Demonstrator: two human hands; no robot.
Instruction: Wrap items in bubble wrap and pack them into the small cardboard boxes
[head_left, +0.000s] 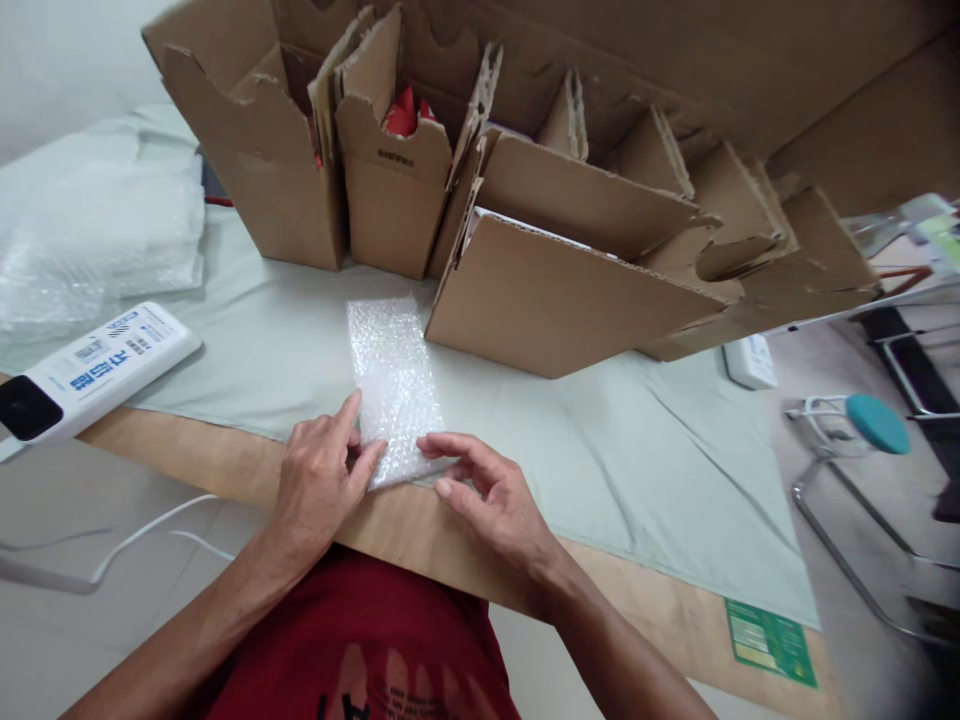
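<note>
A strip of clear bubble wrap (pixel 391 375) lies lengthwise on the pale green cloth (pixel 637 460) in front of me. My left hand (pixel 319 480) pinches its near left corner between thumb and forefinger. My right hand (pixel 491 495) rests on the near right corner, fingers curled down onto the wrap's edge. Both hands sit at the table's front edge (pixel 225 465), above my red shirt.
Several open cardboard boxes (pixel 555 290) stand in a row behind the wrap, one holding something red (pixel 403 115). A white boxed item with blue print (pixel 94 370) lies at left, beside a pile of bubble wrap (pixel 90 230). A stool with a teal seat (pixel 874 425) stands at right.
</note>
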